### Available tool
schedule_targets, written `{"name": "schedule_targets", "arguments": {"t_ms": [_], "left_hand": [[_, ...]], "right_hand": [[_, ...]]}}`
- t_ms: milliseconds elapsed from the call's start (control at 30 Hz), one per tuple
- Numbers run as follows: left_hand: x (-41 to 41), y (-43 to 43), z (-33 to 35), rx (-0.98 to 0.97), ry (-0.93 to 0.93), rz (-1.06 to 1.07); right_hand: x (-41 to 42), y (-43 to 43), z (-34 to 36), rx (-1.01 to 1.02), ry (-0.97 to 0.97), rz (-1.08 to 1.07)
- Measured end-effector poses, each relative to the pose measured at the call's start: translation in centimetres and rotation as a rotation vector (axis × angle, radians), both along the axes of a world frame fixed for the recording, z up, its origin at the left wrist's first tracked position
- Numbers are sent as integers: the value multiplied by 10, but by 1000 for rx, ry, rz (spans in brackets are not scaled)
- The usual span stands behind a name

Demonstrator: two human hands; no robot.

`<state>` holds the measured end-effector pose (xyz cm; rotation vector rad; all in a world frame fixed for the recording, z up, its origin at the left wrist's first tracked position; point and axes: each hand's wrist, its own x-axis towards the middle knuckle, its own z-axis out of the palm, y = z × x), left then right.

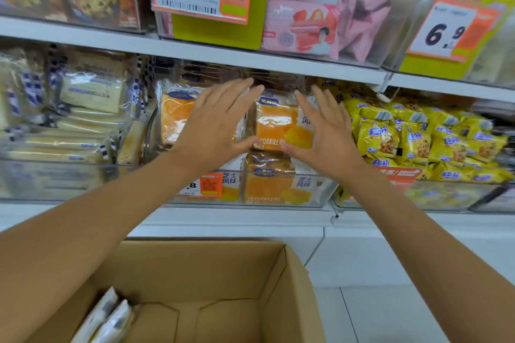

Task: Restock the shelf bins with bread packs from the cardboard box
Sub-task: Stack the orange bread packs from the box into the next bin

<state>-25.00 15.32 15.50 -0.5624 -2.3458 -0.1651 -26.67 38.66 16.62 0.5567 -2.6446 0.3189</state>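
Orange pack [276, 123], beside yellow packs [418, 142], sits between released left grip [217, 125] and right grip [328, 133].

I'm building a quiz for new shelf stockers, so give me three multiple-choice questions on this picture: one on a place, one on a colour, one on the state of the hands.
1. Where are both hands? A at the middle bin of orange bread packs; B down on the floor; C on the top shelf's price tag.
2. What colour are the packs in the bin right of the hands? A green; B yellow; C purple.
3. How are the fingers? A curled into fists; B pinching a label; C straight and spread.
Answers: 1 A, the left hand and right hand lie against the orange bread packs, above the cardboard box. 2 B, yellow packs fill that bin. 3 C, all fingers are stretched out, none curled.
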Motion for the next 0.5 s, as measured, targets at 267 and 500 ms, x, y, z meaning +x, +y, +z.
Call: {"name": "schedule_targets", "arguments": {"t_ms": [267, 500], "left_hand": [[98, -28, -65, 569, -437, 33], [197, -95, -189, 712, -893, 360]], "right_hand": [[97, -51, -63, -215, -88, 199], [182, -89, -195, 3, -879, 194]]}}
